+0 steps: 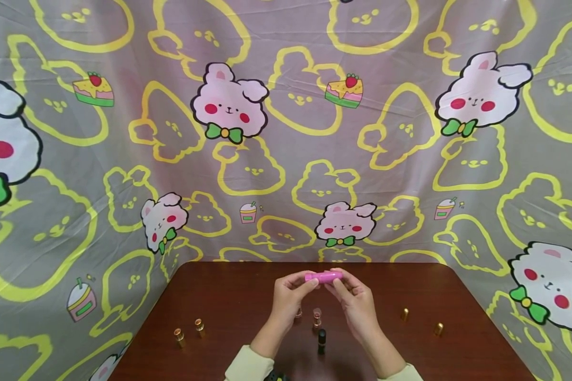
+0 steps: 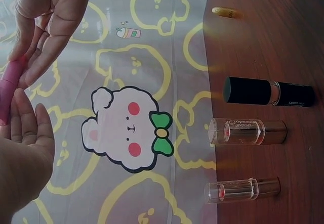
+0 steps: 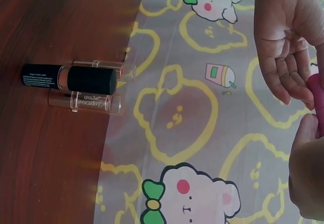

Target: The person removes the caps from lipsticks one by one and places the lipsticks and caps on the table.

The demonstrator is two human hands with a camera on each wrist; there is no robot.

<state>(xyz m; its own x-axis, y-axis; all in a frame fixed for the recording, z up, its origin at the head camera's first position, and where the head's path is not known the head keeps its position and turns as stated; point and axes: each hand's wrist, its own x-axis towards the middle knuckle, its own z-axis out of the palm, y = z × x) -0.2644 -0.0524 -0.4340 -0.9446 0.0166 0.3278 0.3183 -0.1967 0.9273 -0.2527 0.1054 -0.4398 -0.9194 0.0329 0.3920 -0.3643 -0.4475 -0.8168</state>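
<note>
A pink lipstick tube [image 1: 324,277] lies sideways between both hands, above the far part of the table. My left hand [image 1: 288,297] pinches its left end with thumb and fingers. At the other end my right hand [image 1: 357,304] pinches it the same way. The left wrist view shows a seam across the pink tube [image 2: 9,85], whose two parts sit together. Below the hands stand a black lipstick [image 1: 321,341] and two clear-capped lipsticks, one [image 1: 316,318] in plain sight and the other [image 1: 298,314] partly behind my left hand.
Two gold tubes [image 1: 179,337] stand at the left of the brown table [image 1: 229,296]. Two smaller gold tubes [image 1: 439,329] stand at the right. Patterned cloth [image 1: 286,148] hangs round the table's back and sides. A dark object [image 1: 276,376] shows at the bottom edge.
</note>
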